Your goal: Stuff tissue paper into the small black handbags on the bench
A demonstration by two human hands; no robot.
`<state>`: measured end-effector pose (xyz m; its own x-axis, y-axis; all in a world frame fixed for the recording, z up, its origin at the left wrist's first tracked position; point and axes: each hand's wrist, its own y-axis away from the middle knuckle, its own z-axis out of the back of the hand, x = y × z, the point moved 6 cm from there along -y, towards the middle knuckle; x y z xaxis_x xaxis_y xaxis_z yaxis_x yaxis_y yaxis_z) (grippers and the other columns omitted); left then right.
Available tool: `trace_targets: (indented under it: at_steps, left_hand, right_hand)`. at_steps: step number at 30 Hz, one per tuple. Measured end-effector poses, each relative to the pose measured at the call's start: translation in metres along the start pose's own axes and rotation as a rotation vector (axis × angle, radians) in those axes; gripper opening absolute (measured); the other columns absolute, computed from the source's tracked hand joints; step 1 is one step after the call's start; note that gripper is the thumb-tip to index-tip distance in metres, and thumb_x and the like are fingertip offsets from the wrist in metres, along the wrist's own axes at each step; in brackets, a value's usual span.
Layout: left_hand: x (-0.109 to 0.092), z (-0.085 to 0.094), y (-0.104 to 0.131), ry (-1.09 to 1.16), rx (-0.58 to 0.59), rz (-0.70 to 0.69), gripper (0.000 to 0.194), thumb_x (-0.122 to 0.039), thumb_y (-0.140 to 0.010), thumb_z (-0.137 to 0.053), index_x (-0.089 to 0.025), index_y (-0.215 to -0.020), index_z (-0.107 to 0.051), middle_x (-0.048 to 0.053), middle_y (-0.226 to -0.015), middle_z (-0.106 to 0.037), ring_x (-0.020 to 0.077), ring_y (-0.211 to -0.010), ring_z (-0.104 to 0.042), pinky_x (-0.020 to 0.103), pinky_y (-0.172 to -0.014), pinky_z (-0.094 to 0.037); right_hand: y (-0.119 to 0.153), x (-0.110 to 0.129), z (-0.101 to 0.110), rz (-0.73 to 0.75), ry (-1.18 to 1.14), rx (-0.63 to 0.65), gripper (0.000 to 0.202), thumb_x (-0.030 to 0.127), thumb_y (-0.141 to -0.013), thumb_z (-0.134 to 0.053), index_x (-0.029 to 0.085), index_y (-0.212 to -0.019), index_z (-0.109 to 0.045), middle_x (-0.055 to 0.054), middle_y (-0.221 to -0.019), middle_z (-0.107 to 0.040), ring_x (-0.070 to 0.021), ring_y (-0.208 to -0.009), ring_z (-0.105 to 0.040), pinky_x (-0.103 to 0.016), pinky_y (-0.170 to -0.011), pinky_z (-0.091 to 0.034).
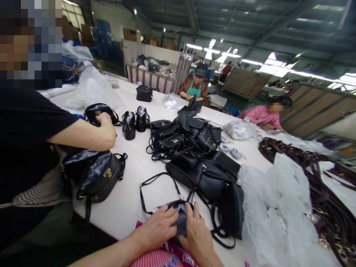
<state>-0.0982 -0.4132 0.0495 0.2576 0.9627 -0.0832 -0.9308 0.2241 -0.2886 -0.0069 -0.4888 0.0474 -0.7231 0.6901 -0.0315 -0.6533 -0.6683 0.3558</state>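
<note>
Small black bag (178, 213) w/ grey stuffing sits at the near table edge, right in front of me, its strap looping out over the white table (130, 193). My left hand (158, 228) & right hand (197, 235) both press on it, fingers curled around the bag. Pile of black bags (194, 148) just beyond; co-worker's hand (107, 126) on another bag (97, 111) at far left.

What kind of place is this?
Most likely a handbag factory or packing hall: a heap of black bags on a long white table, seated workers, dark straps, and the left hand and right hand on a small bag.
</note>
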Motion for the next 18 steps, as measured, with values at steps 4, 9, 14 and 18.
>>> trace_targets:
  at_steps: [4, 9, 14, 18]
  left_hand:
    - [0.0, 0.002, -0.003, 0.02, -0.066, 0.03, 0.021, -0.024, -0.091, -0.066, -0.019, -0.073, -0.056, 0.0, -0.08, -0.059, 0.0217, -0.088, -0.052, 0.041, -0.093, -0.032]
    - [-0.001, 0.002, 0.0, 0.005, -0.072, 0.032, 0.019, -0.025, -0.087, -0.069, -0.019, -0.073, -0.058, -0.001, -0.077, -0.061, 0.0214, -0.088, -0.052, 0.047, -0.114, -0.02]
    - [-0.001, 0.0, 0.0, -0.022, -0.043, 0.03, 0.02, -0.025, -0.089, -0.066, -0.019, -0.072, -0.058, -0.001, -0.072, -0.063, 0.0206, -0.083, -0.054, 0.05, -0.118, -0.019]
    - [0.001, -0.005, 0.001, -0.048, -0.046, 0.051, 0.019, -0.023, -0.091, -0.063, -0.019, -0.074, -0.059, 0.0, -0.071, -0.063, 0.0197, -0.081, -0.054, 0.051, -0.119, -0.02]
  right_hand:
    - [-0.008, -0.014, 0.002, 0.057, 0.157, -0.001, 0.071, -0.007, -0.086, -0.029, 0.03, -0.144, -0.042, -0.017, -0.156, -0.04, -0.023, -0.102, -0.071, -0.03, -0.075, -0.062]
    - [-0.013, -0.041, -0.001, 0.3, 0.125, 0.002, 0.066, -0.009, -0.077, -0.032, 0.029, -0.127, -0.056, -0.012, -0.128, -0.064, -0.0263, -0.094, -0.073, -0.037, -0.077, -0.061]
    - [-0.011, -0.04, -0.025, 0.378, -0.021, 0.052, 0.06, 0.009, -0.071, -0.059, 0.027, -0.128, -0.057, -0.023, -0.141, -0.053, -0.0366, -0.107, -0.069, -0.048, -0.087, -0.059]
    - [-0.012, -0.041, -0.043, 0.226, 0.014, -0.132, 0.049, 0.021, -0.084, -0.059, 0.02, -0.132, -0.054, -0.026, -0.142, -0.053, -0.0364, -0.115, -0.065, -0.044, -0.08, -0.062]
